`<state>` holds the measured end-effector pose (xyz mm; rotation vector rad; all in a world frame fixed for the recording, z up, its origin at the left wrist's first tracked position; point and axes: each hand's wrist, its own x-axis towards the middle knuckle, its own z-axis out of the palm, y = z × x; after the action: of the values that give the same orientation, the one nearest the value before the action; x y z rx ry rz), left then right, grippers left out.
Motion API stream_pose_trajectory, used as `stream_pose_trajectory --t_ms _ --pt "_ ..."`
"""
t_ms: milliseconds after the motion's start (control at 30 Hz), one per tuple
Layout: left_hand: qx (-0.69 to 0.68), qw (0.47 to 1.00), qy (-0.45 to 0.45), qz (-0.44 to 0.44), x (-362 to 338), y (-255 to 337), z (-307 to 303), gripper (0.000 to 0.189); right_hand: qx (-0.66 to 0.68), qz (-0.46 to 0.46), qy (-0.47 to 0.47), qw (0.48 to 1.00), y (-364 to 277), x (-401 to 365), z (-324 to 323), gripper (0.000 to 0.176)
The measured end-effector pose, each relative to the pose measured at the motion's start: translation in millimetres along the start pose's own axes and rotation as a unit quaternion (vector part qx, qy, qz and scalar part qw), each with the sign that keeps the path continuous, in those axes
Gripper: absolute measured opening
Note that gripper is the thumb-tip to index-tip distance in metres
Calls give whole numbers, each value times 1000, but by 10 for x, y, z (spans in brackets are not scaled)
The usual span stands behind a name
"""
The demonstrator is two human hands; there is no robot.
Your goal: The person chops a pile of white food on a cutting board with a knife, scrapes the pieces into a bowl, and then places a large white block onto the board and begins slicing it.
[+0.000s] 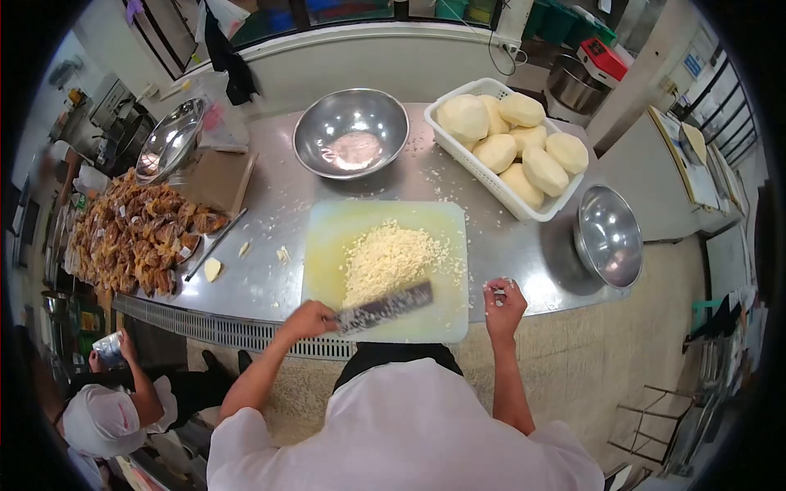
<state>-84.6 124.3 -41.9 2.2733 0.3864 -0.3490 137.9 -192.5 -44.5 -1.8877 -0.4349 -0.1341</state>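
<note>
My left hand (313, 320) is closed round the handle of a cleaver (386, 308). Its broad dark blade has pale bits stuck to it and lies at the near side of a heap of finely chopped pale-yellow food (391, 260). Under the heap is a greenish-white cutting board (332, 233) at the table's near edge. To the right of the board, apart from it, my right hand (504, 308) is raised with fingers loosely curled and a gap inside them. White bits cling to its fingers, and I see nothing larger held there.
A steel bowl (350, 135) sits behind the board; another bowl (609, 237) stands at the right edge. A white basket (483, 155) holds large peeled tubers (463, 119). Browned meat pieces (139, 233) pile up at left, near a dark rod (214, 245). A co-worker (102, 419) is at lower left.
</note>
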Motion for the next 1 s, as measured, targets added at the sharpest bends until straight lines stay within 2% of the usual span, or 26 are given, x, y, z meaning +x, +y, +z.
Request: stream_pose_trajectory --t_ms 33,67,133,233,367,433,533,667,700,767,800,900,967,1000 --pt "26 994 -29 -102 -5 51 -147 21 6 -6 2 1000 -54 10 19 11" --pt "28 994 -29 -102 -45 118 -183 21 12 -11 6 1000 -91 19 45 12" --pt "156 973 168 -17 -81 309 -166 19 14 -17 5 1000 -104 16 90 12" --pt "103 973 203 -46 -142 565 -78 21 24 -18 -3 1000 -124 5 165 12" --pt "176 961 201 -67 58 197 181 19 44 -18 -18 999 -159 -19 318 11" --pt "147 969 195 -43 20 355 -7 17 45 -29 -22 998 -231 -4 383 11" --pt "73 962 251 -85 -85 454 79 20 39 -33 -36 998 -282 -21 410 10" --pt "139 968 197 -75 -21 200 -11 20 46 -34 -66 996 -120 -73 556 11" --pt "140 967 201 -68 17 284 -42 20 45 -40 -60 996 -146 -5 585 11" --pt "89 960 236 -118 -86 354 46 20 40 -73 -59 995 -195 -33 627 12" --pt "92 959 239 -120 -42 241 71 20 44 -74 -60 994 -174 17 673 12" --pt "128 960 222 -110 -5 -84 145 19 -35 -31 -111 993 107 116 827 17" --pt "70 969 224 -76 -15 -22 -132 19 -240 -166 -34 956 480 271 1093 38" --pt "114 962 232 -86 -14 -5 -214 17 -239 -166 -36 956 546 292 1186 38"
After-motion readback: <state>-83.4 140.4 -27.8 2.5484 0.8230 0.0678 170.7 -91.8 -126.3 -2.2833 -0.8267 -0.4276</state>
